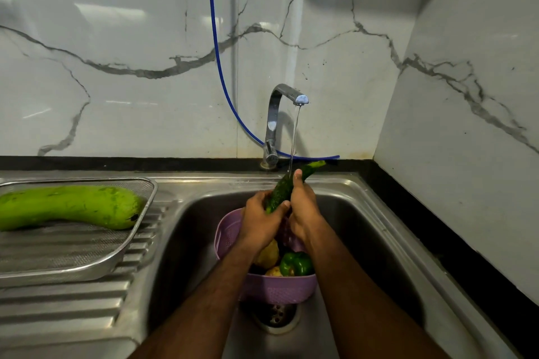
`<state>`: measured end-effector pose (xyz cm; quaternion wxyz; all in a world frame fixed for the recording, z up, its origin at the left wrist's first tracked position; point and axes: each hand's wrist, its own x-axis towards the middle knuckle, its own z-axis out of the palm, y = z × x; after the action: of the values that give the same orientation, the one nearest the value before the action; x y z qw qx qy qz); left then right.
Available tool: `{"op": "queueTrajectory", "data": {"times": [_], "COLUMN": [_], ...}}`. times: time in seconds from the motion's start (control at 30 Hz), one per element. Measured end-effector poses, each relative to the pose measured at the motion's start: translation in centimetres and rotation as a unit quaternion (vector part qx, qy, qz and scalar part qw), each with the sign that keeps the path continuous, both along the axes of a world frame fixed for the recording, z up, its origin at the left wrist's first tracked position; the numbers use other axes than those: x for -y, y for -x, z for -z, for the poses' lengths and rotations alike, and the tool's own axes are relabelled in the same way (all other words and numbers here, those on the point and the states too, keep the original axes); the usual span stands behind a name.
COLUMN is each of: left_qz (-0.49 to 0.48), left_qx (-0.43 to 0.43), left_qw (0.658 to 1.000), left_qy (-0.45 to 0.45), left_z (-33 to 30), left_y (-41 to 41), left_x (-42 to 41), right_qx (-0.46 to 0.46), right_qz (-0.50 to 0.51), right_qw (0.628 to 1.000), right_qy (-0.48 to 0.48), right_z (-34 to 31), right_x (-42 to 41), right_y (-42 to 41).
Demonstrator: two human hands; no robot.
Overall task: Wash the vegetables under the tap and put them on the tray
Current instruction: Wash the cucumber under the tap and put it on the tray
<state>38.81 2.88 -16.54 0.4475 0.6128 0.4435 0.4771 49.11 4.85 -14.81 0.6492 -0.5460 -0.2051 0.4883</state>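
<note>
Holding a cucumber [284,189] slantwise under the tap [280,114], the person keeps its upper part in the thin stream of water [294,137] while the stalk end points up and away toward the wall. The left hand [261,220] wraps its fingers round the lower end, and the right hand [303,207] curls round the middle with the thumb lying up along the skin — a two-handed hold that looks suited to turning and rubbing the cucumber as the water runs down it. Both hands work over the sink [364,227], so the drips fall into the basin rather than on the counter.

Directly below sits a lilac colander [280,288], over the drain [275,316]; it holds a green pepper [296,264] and what look like two potatoes [267,255], partly hidden by the forearms. These seem to be waiting their turn under the tap.

On the ribbed draining board to the left rests a metal mesh tray [87,262] — in it lies one long pale-green gourd [70,205], probably washed already. The cucumber would go beside it once rinsed.
</note>
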Motion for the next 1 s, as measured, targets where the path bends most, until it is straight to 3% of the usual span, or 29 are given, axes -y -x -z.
{"op": "queueTrajectory", "data": {"times": [0.2, 0.5, 0.57, 0.63, 0.7, 0.8, 1.0], "left_qz": [0.011, 0.055, 0.094, 0.124, 0.111, 0.071, 0.008], "left_qx": [-0.070, -0.092, -0.057, 0.036, 0.085, -0.012, -0.152], "left_qw": [0.996, 0.994, 0.992, 0.979, 0.973, 0.995, 0.988], "left_qy": [0.047, 0.014, 0.070, 0.157, 0.182, 0.076, -0.035], "left_z": [0.3, 0.1, -0.2, -0.5, -0.5, -0.1, 0.8], "left_y": [0.8, 1.4, 1.7, 1.8, 1.6, 1.2, 1.2], "left_x": [-0.1, 0.5, 0.6, 0.7, 0.5, 0.0, -0.6], "right_qx": [0.011, -0.036, -0.044, -0.054, -0.066, -0.040, -0.004], "right_qz": [0.002, -0.030, -0.026, -0.025, -0.035, -0.060, -0.011], "right_qw": [1.000, 0.999, 0.998, 0.998, 0.996, 0.997, 1.000], "right_qy": [-0.027, -0.024, -0.032, -0.037, -0.037, -0.019, -0.003], "right_z": [0.2, -0.5, -0.4, -0.4, -0.5, -0.4, 0.0], "right_x": [-0.1, 0.4, 0.4, 0.6, 0.7, 0.9, 0.4], "right_y": [0.2, 0.7, 0.4, -0.1, -0.6, -0.5, -0.2]}}
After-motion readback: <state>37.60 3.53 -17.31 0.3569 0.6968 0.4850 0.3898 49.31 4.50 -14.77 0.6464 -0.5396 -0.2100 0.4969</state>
